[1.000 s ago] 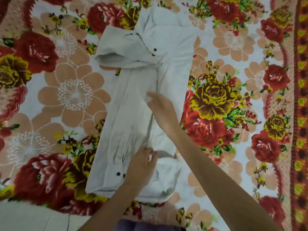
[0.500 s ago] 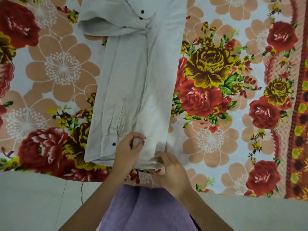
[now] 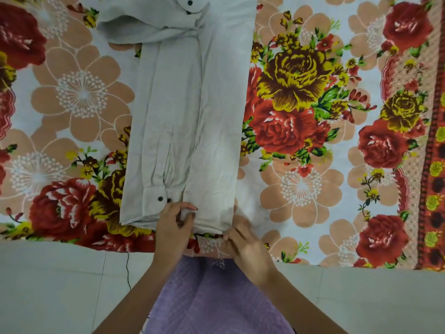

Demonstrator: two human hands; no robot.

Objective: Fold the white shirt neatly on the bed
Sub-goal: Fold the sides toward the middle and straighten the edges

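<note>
Now my left hand [image 3: 173, 222] pinches the shirt [image 3: 190, 112] at its near hem, thumb and fingers closed on the cloth beside the cuff [image 3: 156, 197] with its dark buttons. My right hand [image 3: 244, 242] grips the hem's right corner, fingers closed on it. Shirt lies as a long narrow strip on the floral bedsheet [image 3: 313, 116], sleeves folded in, collar end at the far side.

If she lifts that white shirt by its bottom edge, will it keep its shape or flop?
Probably flop: the white shirt looks thin, creased and lies limp on the bedsheet. The folded-in sleeve with its buttoned cuff may slide loose. It seems light; the left hand and right hand merely pinch its hem.
</note>
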